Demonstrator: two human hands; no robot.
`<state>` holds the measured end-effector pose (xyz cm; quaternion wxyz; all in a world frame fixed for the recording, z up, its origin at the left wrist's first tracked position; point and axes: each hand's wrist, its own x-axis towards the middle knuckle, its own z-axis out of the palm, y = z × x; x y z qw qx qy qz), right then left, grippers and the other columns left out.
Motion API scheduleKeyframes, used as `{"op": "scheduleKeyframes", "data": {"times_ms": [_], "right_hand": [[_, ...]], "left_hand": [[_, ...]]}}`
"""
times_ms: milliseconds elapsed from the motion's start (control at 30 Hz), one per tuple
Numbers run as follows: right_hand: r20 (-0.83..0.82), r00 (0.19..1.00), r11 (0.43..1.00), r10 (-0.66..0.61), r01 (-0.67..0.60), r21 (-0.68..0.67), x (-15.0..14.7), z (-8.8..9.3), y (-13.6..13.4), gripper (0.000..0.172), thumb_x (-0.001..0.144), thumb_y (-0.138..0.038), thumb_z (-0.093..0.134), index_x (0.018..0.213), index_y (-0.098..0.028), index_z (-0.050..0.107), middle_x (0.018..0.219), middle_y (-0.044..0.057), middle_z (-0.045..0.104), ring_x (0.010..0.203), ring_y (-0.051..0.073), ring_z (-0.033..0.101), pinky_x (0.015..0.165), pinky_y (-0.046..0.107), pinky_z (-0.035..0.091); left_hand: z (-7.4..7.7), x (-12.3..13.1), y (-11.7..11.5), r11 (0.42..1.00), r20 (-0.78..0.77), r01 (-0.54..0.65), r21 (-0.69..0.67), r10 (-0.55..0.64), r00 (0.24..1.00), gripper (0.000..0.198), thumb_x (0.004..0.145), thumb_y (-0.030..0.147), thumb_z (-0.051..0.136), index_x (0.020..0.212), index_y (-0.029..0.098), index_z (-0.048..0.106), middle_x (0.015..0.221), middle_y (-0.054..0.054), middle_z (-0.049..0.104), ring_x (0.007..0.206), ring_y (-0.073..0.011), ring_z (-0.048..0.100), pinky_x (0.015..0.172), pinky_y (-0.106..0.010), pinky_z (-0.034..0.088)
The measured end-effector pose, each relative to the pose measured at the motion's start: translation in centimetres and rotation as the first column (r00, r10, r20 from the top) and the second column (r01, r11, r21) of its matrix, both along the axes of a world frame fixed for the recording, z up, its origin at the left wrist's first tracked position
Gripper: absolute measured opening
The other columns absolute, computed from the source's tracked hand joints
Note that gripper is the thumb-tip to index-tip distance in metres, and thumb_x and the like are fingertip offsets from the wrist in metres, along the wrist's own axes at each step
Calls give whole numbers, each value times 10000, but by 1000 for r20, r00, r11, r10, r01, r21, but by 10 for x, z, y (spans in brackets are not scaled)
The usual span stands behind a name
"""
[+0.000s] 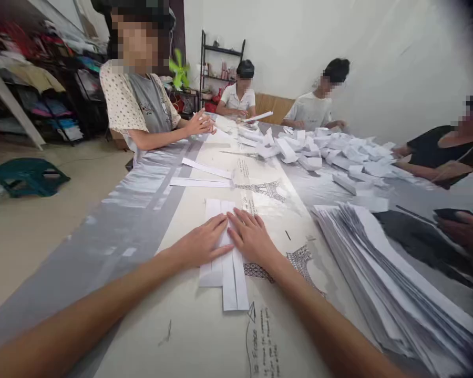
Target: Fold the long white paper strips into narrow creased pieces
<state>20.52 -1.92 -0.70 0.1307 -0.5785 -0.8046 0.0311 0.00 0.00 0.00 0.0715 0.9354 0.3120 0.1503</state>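
- My left hand point(205, 240) and right hand point(252, 236) rest on creased white paper point(235, 286), each grip wide, fingers outstretched.
- That paper lies near the middle of my desk point(150, 325).
- Two strips point(205, 182) lie farther off.
- Right, a paper stack point(382, 273).

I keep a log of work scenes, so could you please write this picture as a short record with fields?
Left hand: spread on white paper strips
Right hand: spread on the same strips, close beside the other hand
Beyond the hands: two narrow paper strips, lying crosswise
Right side: thick stack of paper
Farther, to the right: heap of loose paper pieces
Table cover: tower drawings and writing on a pale band
Other people: four, around the table
Floor, left: green stool
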Motion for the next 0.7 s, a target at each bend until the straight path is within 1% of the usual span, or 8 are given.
{"op": "scheduleKeyframes", "data": {"times_ms": [167,267,333,433,500,600,700], "right_hand": [[-9,1000,997,14,-14,71,5,-4,1,493,1069,-401,360,1525,-238,453,1604,87,425,1469,305,397,1199,552,301],[-32,999,992,32,-28,124,8,-5,2,454,1062,-393,382,1473,-248,507,1557,101,485,1432,303,445,1170,539,345],[-51,998,990,43,-36,133,10,-4,3,432,1054,-395,401,1433,-237,536,1572,109,462,1454,319,413,1163,552,351],[-85,991,989,106,-96,116,13,-4,5,411,1049,-380,399,1390,-201,544,1611,115,405,1510,315,327,1199,550,311],[-104,983,986,151,-142,85,15,-3,6,417,1056,-360,368,1400,-177,518,1598,123,426,1507,287,343,1218,526,295],[-101,983,987,152,-147,61,14,-2,6,451,1061,-340,333,1458,-176,469,1586,119,446,1486,267,384,1216,513,306],[-63,991,991,120,-117,59,12,-1,6,492,1061,-332,314,1514,-187,436,1612,100,411,1483,259,385,1219,507,302]], "left_hand": [[1,-2,1,998,-15,69,-5,-69,997,722,1020,644,347,1548,154,292,1610,-178,360,1482,-305,369,1182,-427,370],[2,-2,1,997,-33,74,-18,-74,997,747,1018,656,329,1564,150,269,1625,-177,338,1498,-308,343,1193,-431,352],[3,-2,1,996,-52,78,-32,-79,995,753,1020,656,327,1557,131,291,1633,-186,320,1503,-304,334,1197,-420,345],[4,-3,1,994,-59,102,-46,-105,993,762,1017,658,339,1557,120,308,1638,-183,312,1502,-289,340,1205,-397,333],[5,-2,0,993,-60,106,-42,-108,992,766,1020,656,333,1560,114,306,1636,-178,321,1497,-281,352,1210,-384,323],[6,2,-4,996,-87,88,9,-87,992,761,1036,632,303,1548,70,315,1627,-195,333,1505,-278,333,1229,-373,280],[8,7,-9,993,-124,49,110,-36,992,753,1038,626,289,1510,43,360,1597,-217,375,1509,-312,314,1251,-430,212]]}}
